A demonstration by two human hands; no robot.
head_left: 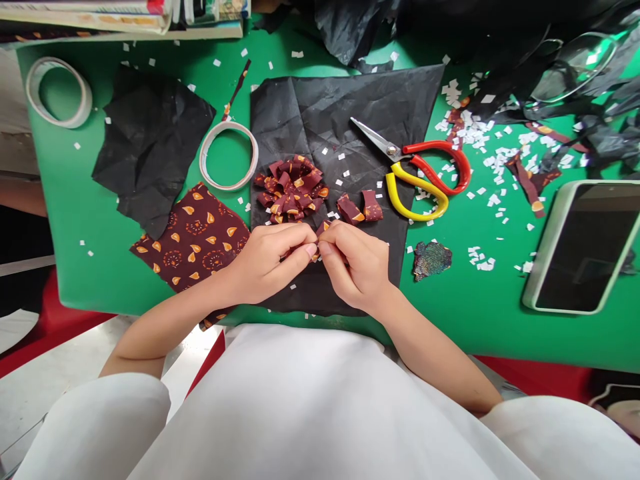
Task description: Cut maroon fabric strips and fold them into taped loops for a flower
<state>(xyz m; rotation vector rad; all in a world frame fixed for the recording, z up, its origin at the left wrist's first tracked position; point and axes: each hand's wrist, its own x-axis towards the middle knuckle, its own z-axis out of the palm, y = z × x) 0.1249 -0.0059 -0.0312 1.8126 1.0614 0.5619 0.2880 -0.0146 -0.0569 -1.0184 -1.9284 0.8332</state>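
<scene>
My left hand (273,260) and my right hand (356,261) meet over a black sheet (350,100), both closed in a pinch. Between their fingertips is a small maroon strip with orange print (324,228), mostly hidden by the fingers. Just beyond my left hand sits a flower-like cluster of folded maroon strips (293,190). Two loose folded maroon pieces (361,207) lie past my right hand. Under my left forearm spreads a maroon printed cloth (195,233) with orange drop shapes. Scissors (420,167) with one red and one yellow handle lie open to the right.
On the green table (500,327) are two tape rolls (229,155), a crumpled black piece (150,140), and a phone (580,247). White paper bits (493,160) and dark scraps litter the right side, near a pair of glasses (575,67). Books (125,20) stand at back left.
</scene>
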